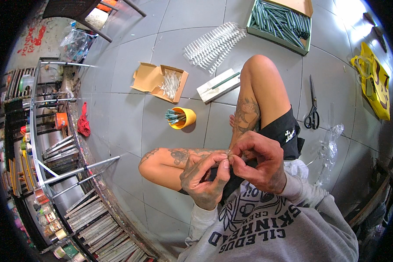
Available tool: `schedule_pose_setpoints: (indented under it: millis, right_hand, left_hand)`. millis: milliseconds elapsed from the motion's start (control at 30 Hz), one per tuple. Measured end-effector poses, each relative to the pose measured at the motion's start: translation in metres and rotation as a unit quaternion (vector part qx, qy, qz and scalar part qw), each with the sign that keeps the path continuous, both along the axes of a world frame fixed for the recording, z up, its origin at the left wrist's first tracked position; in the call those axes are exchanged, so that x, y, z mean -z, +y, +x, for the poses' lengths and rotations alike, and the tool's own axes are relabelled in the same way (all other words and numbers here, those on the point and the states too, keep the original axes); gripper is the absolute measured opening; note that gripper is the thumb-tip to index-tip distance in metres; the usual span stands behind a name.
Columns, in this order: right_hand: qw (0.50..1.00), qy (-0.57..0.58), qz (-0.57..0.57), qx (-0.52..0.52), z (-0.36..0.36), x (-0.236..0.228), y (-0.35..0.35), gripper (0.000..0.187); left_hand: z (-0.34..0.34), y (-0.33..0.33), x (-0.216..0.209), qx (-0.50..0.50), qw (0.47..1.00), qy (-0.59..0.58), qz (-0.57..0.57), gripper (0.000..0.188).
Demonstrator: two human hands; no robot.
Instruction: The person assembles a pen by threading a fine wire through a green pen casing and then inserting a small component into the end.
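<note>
My left hand (207,177) and my right hand (261,162) meet over my crossed legs, fingertips touching. Thumb and forefinger of each are pinched together; whatever lies between them is too small to make out. Ahead of my knees, a yellow cup (188,118) lies tipped or leans toward the left, filled with dark green pen-like sticks (174,115). An opened cardboard box (153,83) beyond it contains thin clear-white sticks (170,84). Right of that, one dark green stick (226,80) rests on a white block (209,92).
Rows of white plastic parts (214,46) lie farther off, beside a box of many green barrels (279,24). Black scissors (312,107), clear plastic wrap (329,153) and a yellow bag (375,81) are on the right. A metal rack (32,126), paint pots and a red cloth (83,122) line the left.
</note>
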State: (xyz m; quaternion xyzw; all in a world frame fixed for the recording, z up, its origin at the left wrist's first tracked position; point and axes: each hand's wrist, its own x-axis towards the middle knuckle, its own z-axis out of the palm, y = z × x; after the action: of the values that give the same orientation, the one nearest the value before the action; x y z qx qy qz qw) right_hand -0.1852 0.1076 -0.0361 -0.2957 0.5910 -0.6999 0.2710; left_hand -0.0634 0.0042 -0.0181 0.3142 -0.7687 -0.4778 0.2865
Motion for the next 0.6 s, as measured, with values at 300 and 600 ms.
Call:
schedule_pose_setpoints:
  millis: [300,600]
  right_hand:
    - [0.999,0.048,-0.017,0.005,0.002,0.0,-0.002,0.011]
    - [0.999,-0.044,0.006,-0.026,0.002,0.0,0.0,0.01]
  left_hand:
    - [-0.001,-0.001,0.009,-0.003,0.999,0.034,-0.007,0.011]
    - [-0.002,0.007,0.011,-0.023,0.99,0.074,0.121,0.01]
